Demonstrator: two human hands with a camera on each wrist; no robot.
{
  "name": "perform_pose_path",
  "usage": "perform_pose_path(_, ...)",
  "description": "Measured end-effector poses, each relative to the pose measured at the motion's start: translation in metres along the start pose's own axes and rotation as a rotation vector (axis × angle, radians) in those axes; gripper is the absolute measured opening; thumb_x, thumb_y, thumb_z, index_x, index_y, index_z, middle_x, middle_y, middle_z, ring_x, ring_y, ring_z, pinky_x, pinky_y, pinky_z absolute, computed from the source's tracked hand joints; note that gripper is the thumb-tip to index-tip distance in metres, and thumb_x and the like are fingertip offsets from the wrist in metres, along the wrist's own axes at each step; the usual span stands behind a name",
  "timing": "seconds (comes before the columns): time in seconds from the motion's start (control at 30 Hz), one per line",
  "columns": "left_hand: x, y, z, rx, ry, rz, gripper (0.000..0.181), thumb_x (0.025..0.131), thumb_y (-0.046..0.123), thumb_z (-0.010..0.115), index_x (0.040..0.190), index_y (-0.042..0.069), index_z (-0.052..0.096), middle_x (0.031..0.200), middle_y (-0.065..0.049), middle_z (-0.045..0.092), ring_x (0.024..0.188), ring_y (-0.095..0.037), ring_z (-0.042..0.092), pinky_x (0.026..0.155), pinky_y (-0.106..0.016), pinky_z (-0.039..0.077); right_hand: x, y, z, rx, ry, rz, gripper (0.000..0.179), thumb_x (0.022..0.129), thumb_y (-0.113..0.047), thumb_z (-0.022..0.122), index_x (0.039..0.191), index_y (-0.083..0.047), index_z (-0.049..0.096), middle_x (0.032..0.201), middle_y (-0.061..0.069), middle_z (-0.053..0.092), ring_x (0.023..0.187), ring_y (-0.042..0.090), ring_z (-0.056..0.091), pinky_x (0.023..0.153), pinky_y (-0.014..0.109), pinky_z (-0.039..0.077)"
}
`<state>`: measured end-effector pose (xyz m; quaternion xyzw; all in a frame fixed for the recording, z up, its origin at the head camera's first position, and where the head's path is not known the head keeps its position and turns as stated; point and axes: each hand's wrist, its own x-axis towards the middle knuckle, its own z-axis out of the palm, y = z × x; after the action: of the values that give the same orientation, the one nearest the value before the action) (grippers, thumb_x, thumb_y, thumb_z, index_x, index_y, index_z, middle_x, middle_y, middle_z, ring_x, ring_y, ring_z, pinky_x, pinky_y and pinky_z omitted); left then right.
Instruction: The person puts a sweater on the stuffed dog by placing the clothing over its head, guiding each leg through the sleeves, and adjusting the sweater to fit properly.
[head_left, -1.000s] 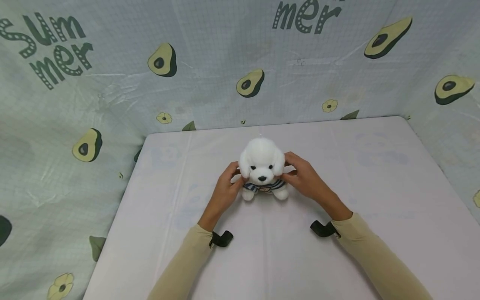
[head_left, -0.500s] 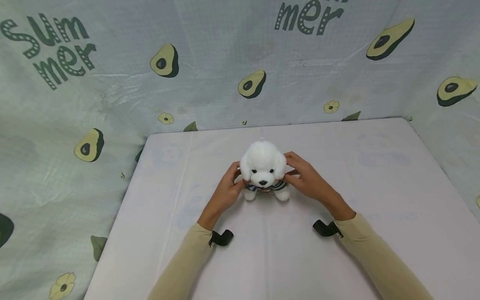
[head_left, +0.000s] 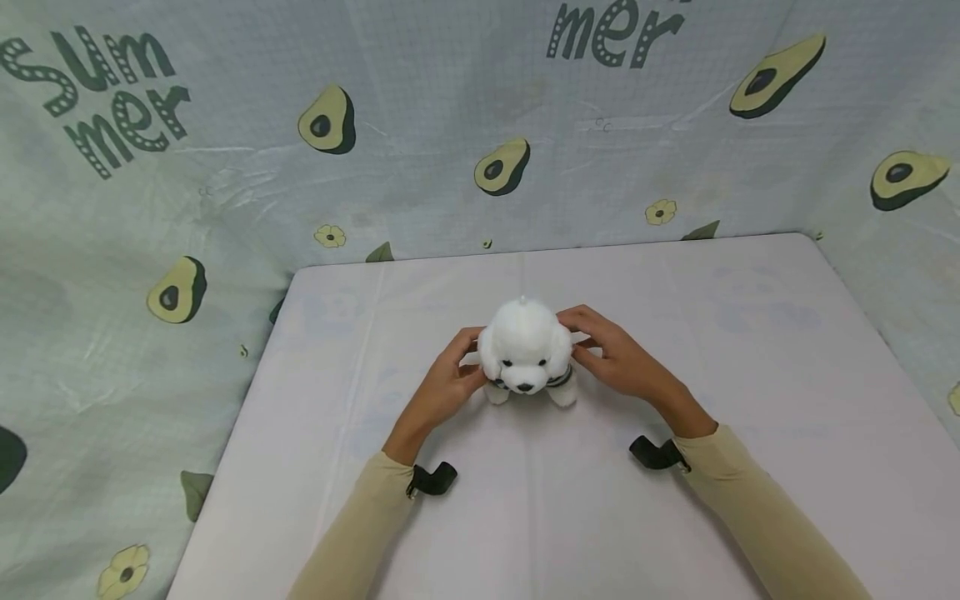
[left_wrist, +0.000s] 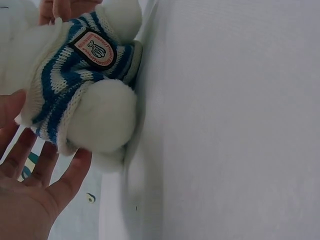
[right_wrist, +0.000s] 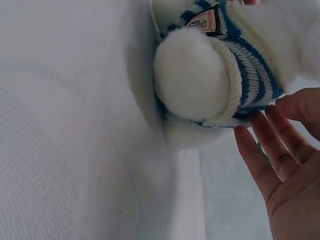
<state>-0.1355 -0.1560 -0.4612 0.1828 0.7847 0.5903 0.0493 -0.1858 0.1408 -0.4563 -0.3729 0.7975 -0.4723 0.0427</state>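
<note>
A white plush dog (head_left: 525,346) in a blue-and-white striped knit sweater (left_wrist: 62,75) sits upright on the table, facing the head camera with its head bowed. My left hand (head_left: 452,375) holds one side of it. In the left wrist view, that thumb is at the sweater's collar while the fingers spread along the side and back. My right hand (head_left: 618,358) holds the opposite side, its fingertips at the sweater and its thumb by the collar in the right wrist view. A pink badge (left_wrist: 95,48) shows on the sweater's chest. The head view hides the badge below the dog's muzzle.
A white cloth covers the table (head_left: 420,533). Behind it and at both sides hangs a pale curtain (head_left: 420,100) printed with avocados, flowers and lettering. Small black wrist devices (head_left: 435,479) jut from both beige sleeves.
The plush dog's head has tipped forward and down, hiding more of its sweater in the head view. Both hands stay at its sides, with the forearms slightly farther apart.
</note>
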Motion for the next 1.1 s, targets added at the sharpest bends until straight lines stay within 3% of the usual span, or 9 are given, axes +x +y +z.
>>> perform_pose_path(0.43, -0.002, -0.002, -0.002, 0.000, 0.006, 0.023, 0.049, 0.099, 0.012, 0.067, 0.144, 0.021, 0.051, 0.145, 0.001, 0.050, 0.132, -0.021, 0.048, 0.105, -0.047, 0.047, 0.003, 0.000, -0.002, 0.018, 0.011, -0.010, 0.047, 0.100, 0.004, 0.059, 0.144, -0.011, 0.053, 0.139, 0.005, 0.054, 0.126, 0.022, 0.055, 0.096, 0.040, 0.055)
perform_pose_path(0.67, -0.005, 0.000, -0.002, 0.004, 0.007, 0.015, 0.050, 0.099, 0.009, 0.067, 0.145, 0.017, 0.050, 0.145, -0.002, 0.049, 0.132, -0.023, 0.047, 0.107, -0.047, 0.045, 0.002, 0.000, -0.003, 0.029, -0.001, -0.011, 0.049, 0.099, 0.000, 0.063, 0.145, -0.013, 0.052, 0.141, 0.003, 0.054, 0.129, 0.023, 0.053, 0.100, 0.046, 0.052)
perform_pose_path(0.93, -0.008, 0.000, 0.000, -0.005, 0.010, 0.013, 0.056, 0.097, 0.003, 0.067, 0.148, 0.011, 0.046, 0.149, -0.008, 0.046, 0.136, -0.028, 0.045, 0.109, -0.051, 0.043, 0.006, 0.002, -0.007, 0.050, -0.092, -0.008, 0.067, 0.096, 0.001, 0.064, 0.154, -0.022, 0.042, 0.153, -0.002, 0.046, 0.142, 0.019, 0.040, 0.114, 0.052, 0.038)
perform_pose_path(1.1, -0.010, 0.000, -0.001, 0.009, -0.002, 0.043, 0.063, 0.095, 0.004, 0.070, 0.151, 0.017, 0.043, 0.151, -0.003, 0.045, 0.136, -0.023, 0.044, 0.109, -0.050, 0.043, 0.010, 0.005, -0.010, 0.045, -0.145, 0.014, 0.072, 0.096, -0.003, 0.066, 0.157, -0.027, 0.036, 0.158, -0.004, 0.039, 0.146, 0.019, 0.034, 0.116, 0.056, 0.032)
